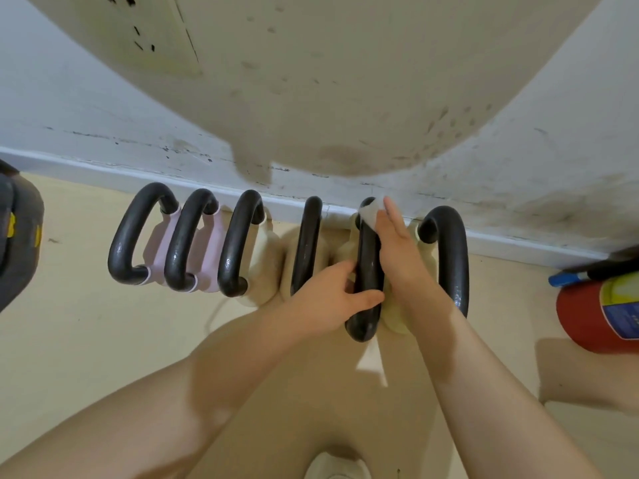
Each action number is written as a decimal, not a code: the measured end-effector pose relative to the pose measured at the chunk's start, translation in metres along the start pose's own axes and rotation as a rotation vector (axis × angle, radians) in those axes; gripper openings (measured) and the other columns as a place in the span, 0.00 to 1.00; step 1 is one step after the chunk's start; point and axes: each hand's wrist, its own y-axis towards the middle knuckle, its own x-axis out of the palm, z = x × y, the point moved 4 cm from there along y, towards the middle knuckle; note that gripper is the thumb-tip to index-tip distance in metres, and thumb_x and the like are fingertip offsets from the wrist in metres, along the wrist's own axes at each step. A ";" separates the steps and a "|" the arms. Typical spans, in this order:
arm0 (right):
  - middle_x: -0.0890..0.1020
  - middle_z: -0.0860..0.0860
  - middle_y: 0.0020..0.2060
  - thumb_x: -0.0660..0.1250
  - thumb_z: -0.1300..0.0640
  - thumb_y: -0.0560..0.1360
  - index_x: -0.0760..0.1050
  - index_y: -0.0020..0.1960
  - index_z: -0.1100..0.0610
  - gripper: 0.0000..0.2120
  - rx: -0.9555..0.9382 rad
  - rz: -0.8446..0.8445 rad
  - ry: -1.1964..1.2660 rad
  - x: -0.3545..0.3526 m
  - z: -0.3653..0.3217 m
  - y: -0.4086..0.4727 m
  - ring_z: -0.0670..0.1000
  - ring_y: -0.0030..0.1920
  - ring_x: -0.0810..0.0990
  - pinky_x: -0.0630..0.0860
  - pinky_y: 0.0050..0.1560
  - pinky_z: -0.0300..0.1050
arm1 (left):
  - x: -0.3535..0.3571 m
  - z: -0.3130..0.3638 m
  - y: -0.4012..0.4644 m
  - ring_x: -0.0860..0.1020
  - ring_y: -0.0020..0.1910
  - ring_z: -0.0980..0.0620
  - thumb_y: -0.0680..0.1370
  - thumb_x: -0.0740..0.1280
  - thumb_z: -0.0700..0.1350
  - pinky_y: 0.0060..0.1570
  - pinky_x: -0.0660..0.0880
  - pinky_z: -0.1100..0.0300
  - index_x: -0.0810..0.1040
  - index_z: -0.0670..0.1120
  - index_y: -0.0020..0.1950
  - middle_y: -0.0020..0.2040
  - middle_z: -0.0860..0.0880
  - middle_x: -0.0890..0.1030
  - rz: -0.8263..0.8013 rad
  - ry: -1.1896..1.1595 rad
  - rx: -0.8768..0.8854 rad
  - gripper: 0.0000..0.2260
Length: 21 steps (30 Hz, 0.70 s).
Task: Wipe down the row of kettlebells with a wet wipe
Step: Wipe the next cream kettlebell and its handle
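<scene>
Several kettlebells with black handles stand in a row on the floor along the wall. The two at the left (157, 248) have pink bodies, the others cream bodies. My left hand (332, 299) grips the near end of the black handle of the fifth kettlebell (368, 271). My right hand (397, 243) lies along the right side of that handle and presses a white wet wipe (370, 212) against its far end. The sixth kettlebell (449, 250) stands just right of my right hand.
A red fire extinguisher (601, 312) lies on the floor at the right. A dark grey object (17, 247) sits at the left edge. The scuffed white wall and baseboard (242, 195) run behind the row. My bare knees fill the foreground.
</scene>
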 end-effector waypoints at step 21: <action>0.72 0.50 0.34 0.55 0.53 0.78 0.73 0.44 0.55 0.11 -0.112 -0.245 -0.242 -0.006 -0.035 0.026 0.45 0.33 0.71 0.69 0.36 0.40 | 0.009 -0.022 -0.028 0.79 0.51 0.58 0.73 0.68 0.50 0.55 0.77 0.54 0.70 0.51 0.63 0.53 0.53 0.81 -0.001 -0.046 -0.001 0.19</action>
